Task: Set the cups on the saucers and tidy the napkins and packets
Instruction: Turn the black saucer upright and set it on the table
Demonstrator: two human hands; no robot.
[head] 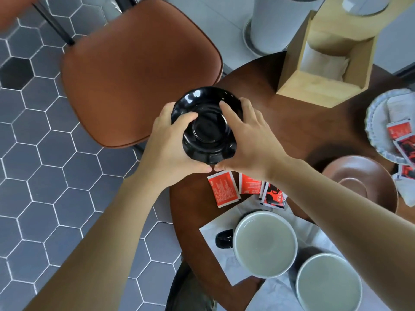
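A: Item one, black saucers (207, 129)?
B: Two, stacked, held in the air above the table (258, 86) edge, past the near packets. The top one is tilted toward the camera, the lower one juts out beyond it.

A: Hands?
B: Left hand (173, 144) curled round the stack's left side, thumb on the top face. Right hand (244, 140) curled round the right side, forefinger lying over the rim. The two hands touch under the stack.

A: Cups?
B: Two, pale inside. Near cup (329, 286) at bottom right; second cup (266, 243) just beside it, dark handle to the left. Both stand on white napkins (215, 230).

A: Packets?
B: Three red packets (223, 189) loose on the table between the hands and the cups. More lie on a grey plate (372, 122) at the right edge.

A: Other saucer?
B: Brown saucer (363, 176), bare, right of the right forearm.

A: Remainder?
B: Wooden box (314, 86) with napkins inside, far side of table. Brown chair (134, 75) on the tiled floor.
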